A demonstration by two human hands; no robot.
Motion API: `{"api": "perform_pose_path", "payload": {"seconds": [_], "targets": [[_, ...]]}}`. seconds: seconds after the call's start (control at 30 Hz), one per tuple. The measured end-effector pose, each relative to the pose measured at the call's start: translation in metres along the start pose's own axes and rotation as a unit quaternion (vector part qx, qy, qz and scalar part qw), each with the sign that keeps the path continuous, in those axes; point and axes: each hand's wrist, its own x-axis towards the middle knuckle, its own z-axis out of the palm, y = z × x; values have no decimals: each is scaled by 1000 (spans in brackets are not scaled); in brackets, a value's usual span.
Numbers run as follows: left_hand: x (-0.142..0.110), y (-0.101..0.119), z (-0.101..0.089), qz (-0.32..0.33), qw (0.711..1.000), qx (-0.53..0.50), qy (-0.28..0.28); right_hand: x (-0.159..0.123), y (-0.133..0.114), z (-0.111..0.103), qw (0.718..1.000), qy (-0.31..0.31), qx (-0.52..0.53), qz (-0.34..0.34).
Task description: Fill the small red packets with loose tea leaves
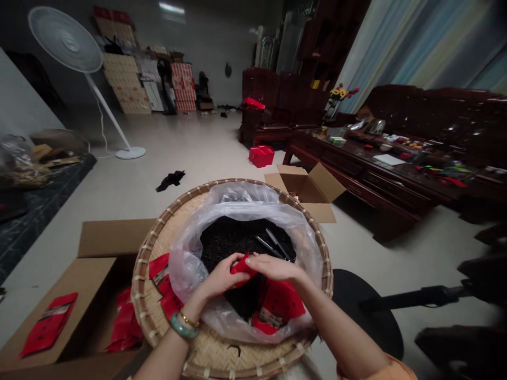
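My left hand (219, 278) and right hand (273, 268) meet at centre frame, fingers closed on a small flat red foil packet (241, 269). Its long axis appears to tilt from upper right to lower left, nearer my left hand. Below lie dark loose leaves (233, 243) in a clear plastic bag (186, 264), lining a round woven bamboo tray (137, 287).

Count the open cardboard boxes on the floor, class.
2 open cardboard boxes: one at lower left, holding red packets, beside the woven bamboo tray; the other just beyond the tray, flaps up. Others may be hidden.
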Motion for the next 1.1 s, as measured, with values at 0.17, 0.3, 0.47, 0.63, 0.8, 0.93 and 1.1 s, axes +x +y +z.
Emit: {"api": "perform_pose_path", "payload": {"seconds": [0.17, 0.3, 0.47, 0.63, 0.8, 0.93, 1.1], "targets": [[-3, -2, 3, 160, 938, 287, 115, 6, -9, 5, 993, 87, 72, 38], [0, -10, 10, 188, 876, 386, 219, 19, -10, 6, 976, 119, 177, 40], [6, -23, 4, 173, 872, 375, 262, 32, -13, -3, 957, 121, 263, 33], [8, -24, -3, 169, 867, 351, 310, 32, -16, -14, 940, 188, 283, 21], [8, -20, -12, 160, 848, 316, 395, 28, 11, -16, 962, 273, -3, 26], [5, -14, -18, 142, 822, 348, 429, 29, 25, 1, 952, 118, -268, 93], [2, -10, -18, 129, 829, 349, 416, 35, 15, 13, 914, 103, -367, 139]]}}
